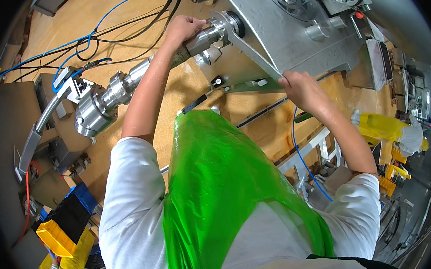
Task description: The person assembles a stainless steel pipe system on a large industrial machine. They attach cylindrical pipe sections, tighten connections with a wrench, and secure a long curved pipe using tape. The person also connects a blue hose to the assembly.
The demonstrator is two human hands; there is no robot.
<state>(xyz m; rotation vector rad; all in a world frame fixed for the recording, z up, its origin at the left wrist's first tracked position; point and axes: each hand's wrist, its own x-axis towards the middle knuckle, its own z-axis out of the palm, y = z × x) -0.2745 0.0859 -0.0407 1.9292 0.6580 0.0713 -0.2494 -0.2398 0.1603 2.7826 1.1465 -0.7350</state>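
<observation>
lying at the far left on the tan board floor, a polished steel flanged fitting [99,100] sits among blue and black cables [86,41], with a yellow bin [56,238] lower down. right of it the left hand [183,28] is wrapped, fingers closed, around a steel cylinder [205,38] that juts from the side of a grey metal machine housing [289,37]. a green plastic apron [220,195] fills the middle. further right the right hand [300,87] clasps the end of a long flat wrench [249,51], fingers curled shut around it; its head sits on the cylinder's fitting at the housing.
</observation>
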